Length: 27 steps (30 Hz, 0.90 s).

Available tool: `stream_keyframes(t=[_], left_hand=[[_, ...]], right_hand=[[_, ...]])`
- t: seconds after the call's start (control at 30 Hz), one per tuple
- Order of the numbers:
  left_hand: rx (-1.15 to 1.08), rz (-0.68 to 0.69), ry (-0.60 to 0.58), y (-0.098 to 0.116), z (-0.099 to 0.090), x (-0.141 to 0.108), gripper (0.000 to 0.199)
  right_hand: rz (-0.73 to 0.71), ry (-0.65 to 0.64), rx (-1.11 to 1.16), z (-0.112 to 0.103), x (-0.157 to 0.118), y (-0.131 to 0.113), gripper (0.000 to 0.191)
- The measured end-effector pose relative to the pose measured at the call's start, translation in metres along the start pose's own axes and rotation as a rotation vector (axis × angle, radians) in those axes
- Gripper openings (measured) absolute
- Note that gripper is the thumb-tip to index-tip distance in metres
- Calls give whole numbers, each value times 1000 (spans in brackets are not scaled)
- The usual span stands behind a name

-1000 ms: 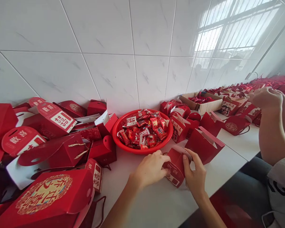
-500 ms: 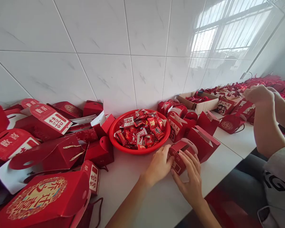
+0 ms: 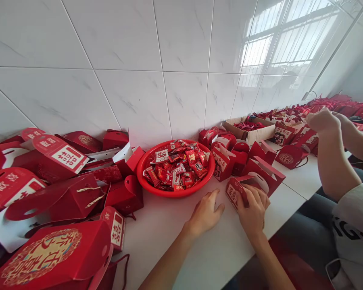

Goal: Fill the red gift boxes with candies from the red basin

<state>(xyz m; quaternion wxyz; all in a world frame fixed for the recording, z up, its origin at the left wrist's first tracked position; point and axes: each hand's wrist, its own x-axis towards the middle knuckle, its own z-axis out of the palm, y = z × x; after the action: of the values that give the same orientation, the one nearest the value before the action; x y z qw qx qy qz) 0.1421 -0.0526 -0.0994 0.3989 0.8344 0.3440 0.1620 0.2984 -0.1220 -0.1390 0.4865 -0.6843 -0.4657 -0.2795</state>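
My right hand (image 3: 254, 207) curls round a small red box (image 3: 232, 192), right of the candy basket (image 3: 175, 194) | my left hand (image 3: 205, 213), fingers loosely parted, holds nothing | a taller red box (image 3: 274, 179) stands close behind

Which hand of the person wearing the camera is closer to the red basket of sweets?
The left hand: it is just off the near right side of the red basket, not touching it. The right hand is farther right, gripping a small red box.
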Motion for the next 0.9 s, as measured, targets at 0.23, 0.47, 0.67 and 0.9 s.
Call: stream_keyframes(t=[0.23,0.47,0.67,0.9], left_hand=[[17,-17,-17,-2,-1,1,48],[30,18,-38,6,-16,-3,39],[33,116,-29,27,-48,-18,34],[-50,199,184,36,-88,-32,27]], right_hand=[[17,44,-64,-1,14,33,26],[63,52,-40,-12,35,34,31],[41,131,7,-28,103,26,20],[147,-109,-63,-6,189,46,19]])
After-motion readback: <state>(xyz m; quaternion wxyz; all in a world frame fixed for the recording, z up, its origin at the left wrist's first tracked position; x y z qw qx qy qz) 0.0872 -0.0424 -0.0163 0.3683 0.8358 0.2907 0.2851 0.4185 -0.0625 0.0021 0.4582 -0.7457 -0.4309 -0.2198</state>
